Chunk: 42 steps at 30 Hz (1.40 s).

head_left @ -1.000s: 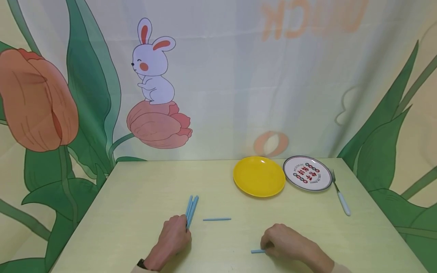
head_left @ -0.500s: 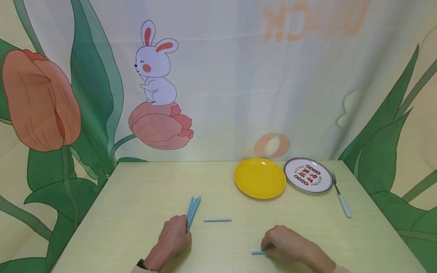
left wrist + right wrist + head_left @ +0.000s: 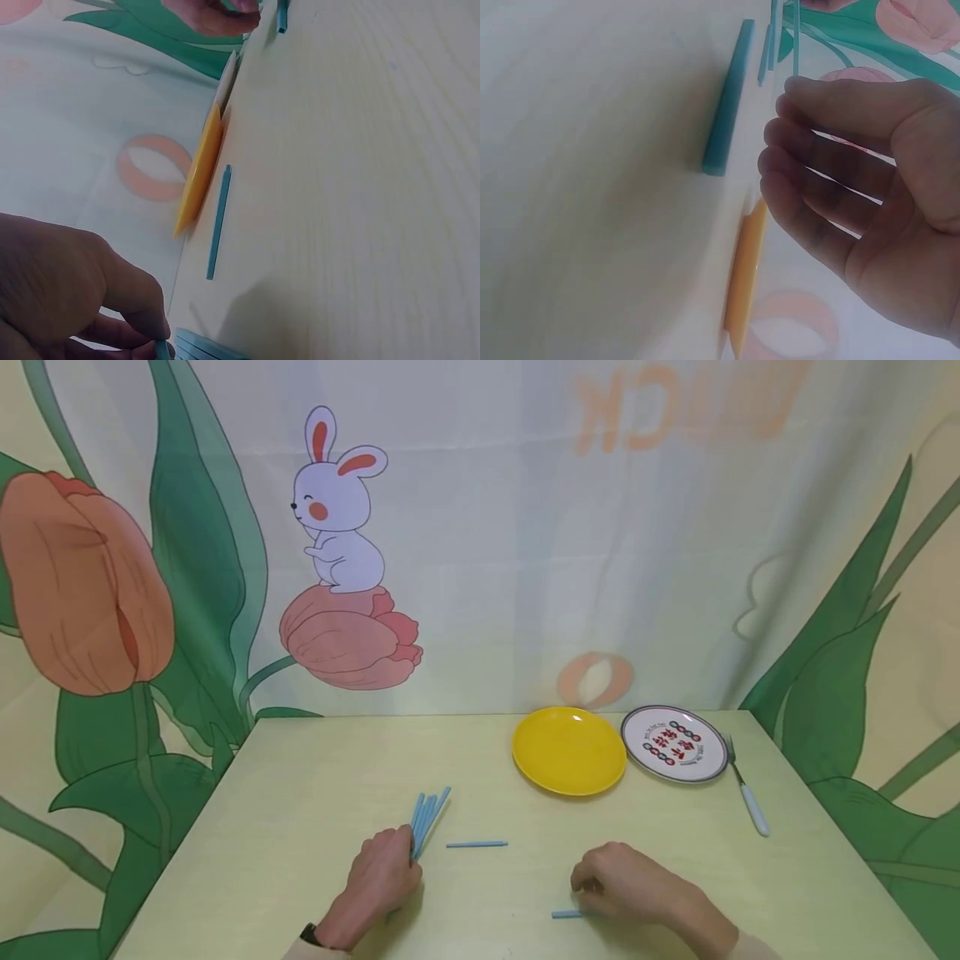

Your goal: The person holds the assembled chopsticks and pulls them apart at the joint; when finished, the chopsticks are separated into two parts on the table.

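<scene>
The sticks (image 3: 422, 828) gripped by the left hand (image 3: 378, 870) have been fanned wider than a second ago; a looser bunching is suggested. Nothing is held by the right hand (image 3: 630, 883), poised near one stick (image 3: 567, 914); another stick (image 3: 477, 844) is seen lying between the hands.

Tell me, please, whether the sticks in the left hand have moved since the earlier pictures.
Yes, the blue sticks have fanned out rightward, toward the yellow plate.

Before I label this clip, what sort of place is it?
Probably a staged tabletop setup: a printed backdrop behind a pale table bearing a yellow plate and a blue stick.
</scene>
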Each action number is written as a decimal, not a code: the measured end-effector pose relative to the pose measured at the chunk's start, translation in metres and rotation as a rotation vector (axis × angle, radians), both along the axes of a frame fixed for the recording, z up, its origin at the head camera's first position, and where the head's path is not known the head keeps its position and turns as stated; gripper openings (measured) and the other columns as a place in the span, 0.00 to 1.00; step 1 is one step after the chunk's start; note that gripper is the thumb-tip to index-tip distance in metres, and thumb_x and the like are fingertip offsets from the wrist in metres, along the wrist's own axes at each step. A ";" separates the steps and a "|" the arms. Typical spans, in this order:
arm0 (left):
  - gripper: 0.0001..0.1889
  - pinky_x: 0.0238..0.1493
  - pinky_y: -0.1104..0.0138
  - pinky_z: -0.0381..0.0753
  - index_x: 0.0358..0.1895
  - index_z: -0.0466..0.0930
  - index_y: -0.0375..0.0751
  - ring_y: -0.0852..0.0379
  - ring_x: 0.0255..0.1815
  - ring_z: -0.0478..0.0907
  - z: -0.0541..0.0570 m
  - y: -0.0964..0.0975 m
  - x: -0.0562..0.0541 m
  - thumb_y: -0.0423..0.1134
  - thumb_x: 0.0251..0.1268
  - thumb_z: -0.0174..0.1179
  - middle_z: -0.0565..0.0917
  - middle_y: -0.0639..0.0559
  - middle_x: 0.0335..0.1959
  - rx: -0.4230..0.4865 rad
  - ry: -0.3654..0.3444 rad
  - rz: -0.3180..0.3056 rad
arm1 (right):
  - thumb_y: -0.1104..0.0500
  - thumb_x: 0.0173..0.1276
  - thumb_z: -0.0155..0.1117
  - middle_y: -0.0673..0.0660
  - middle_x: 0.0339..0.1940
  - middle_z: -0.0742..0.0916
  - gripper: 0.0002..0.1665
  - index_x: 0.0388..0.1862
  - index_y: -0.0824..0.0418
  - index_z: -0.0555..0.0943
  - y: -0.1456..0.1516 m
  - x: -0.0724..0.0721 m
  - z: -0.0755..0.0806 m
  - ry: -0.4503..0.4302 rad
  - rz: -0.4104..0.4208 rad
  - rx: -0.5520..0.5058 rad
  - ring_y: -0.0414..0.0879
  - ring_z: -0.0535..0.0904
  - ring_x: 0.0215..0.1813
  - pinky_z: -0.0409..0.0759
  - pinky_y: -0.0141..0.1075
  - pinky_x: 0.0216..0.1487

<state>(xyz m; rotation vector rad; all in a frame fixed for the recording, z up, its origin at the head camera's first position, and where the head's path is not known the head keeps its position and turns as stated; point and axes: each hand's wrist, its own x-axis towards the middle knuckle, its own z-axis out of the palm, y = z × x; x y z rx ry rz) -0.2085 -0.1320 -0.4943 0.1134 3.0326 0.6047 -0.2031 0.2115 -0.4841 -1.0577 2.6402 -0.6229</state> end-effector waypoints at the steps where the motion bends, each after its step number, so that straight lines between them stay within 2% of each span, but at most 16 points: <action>1: 0.06 0.19 0.66 0.68 0.33 0.76 0.38 0.56 0.22 0.69 0.001 0.000 0.000 0.27 0.51 0.58 0.73 0.51 0.24 -0.004 -0.001 0.004 | 0.60 0.61 0.68 0.38 0.29 0.84 0.04 0.35 0.54 0.88 0.000 0.000 0.001 0.009 -0.001 -0.005 0.30 0.73 0.29 0.78 0.28 0.35; 8: 0.06 0.19 0.66 0.69 0.35 0.77 0.38 0.56 0.22 0.69 0.007 0.002 -0.001 0.28 0.52 0.58 0.73 0.52 0.25 -0.037 0.024 0.006 | 0.61 0.61 0.69 0.40 0.31 0.86 0.05 0.36 0.55 0.88 0.004 -0.004 0.009 0.035 -0.011 -0.021 0.30 0.74 0.30 0.79 0.29 0.37; 15: 0.09 0.20 0.66 0.72 0.38 0.81 0.37 0.58 0.24 0.70 0.007 0.004 0.000 0.28 0.52 0.59 0.76 0.52 0.27 -0.061 0.060 -0.014 | 0.61 0.62 0.68 0.40 0.31 0.86 0.05 0.37 0.57 0.87 0.003 -0.006 0.017 0.040 -0.012 -0.041 0.29 0.74 0.30 0.78 0.28 0.35; 31: 0.12 0.21 0.67 0.69 0.41 0.84 0.38 0.59 0.25 0.70 0.007 0.010 0.001 0.29 0.51 0.60 0.77 0.53 0.29 0.005 0.079 -0.059 | 0.59 0.63 0.67 0.40 0.33 0.85 0.06 0.38 0.55 0.86 -0.002 -0.008 0.023 0.113 -0.040 -0.041 0.30 0.76 0.34 0.79 0.29 0.38; 42: 0.10 0.20 0.69 0.68 0.37 0.86 0.40 0.61 0.25 0.69 0.007 0.013 0.002 0.30 0.49 0.61 0.76 0.55 0.28 0.006 0.121 -0.077 | 0.59 0.64 0.67 0.40 0.32 0.83 0.03 0.36 0.53 0.85 -0.007 -0.009 0.029 0.221 -0.014 -0.097 0.32 0.76 0.34 0.79 0.29 0.38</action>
